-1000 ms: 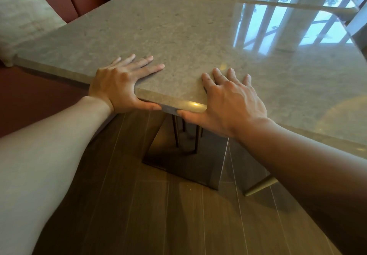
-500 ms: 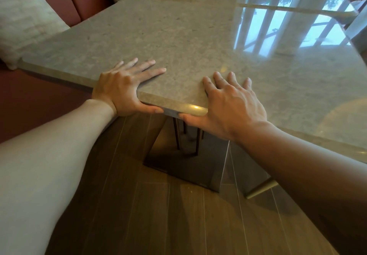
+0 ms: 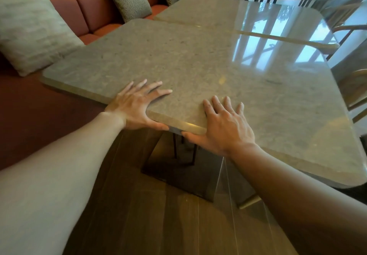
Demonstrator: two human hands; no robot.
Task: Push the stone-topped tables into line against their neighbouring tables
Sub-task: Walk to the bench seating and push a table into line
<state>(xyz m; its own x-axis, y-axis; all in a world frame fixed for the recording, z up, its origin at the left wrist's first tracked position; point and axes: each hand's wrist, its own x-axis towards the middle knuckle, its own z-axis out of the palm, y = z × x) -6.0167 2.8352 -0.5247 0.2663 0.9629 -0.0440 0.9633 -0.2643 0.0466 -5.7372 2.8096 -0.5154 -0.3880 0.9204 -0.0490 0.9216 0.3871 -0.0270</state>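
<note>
A person's left hand [image 3: 137,106] and right hand [image 3: 222,127] flank the near corner of the stone-topped table [image 3: 188,66], fingers spread flat on top, thumbs along the rim; the slab looks heavy, stiff and slick, best shoved at that edge; its far edge meets the neighbouring table [image 3: 198,10]; the pedestal base [image 3: 178,177] sits in shadow, the seam's right end lost in glare.

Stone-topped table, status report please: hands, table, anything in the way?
Left hand, right hand flat on near corner, thumbs on edge. Stone-topped table close against neighbouring table at far edge. Nothing seen between.
</note>
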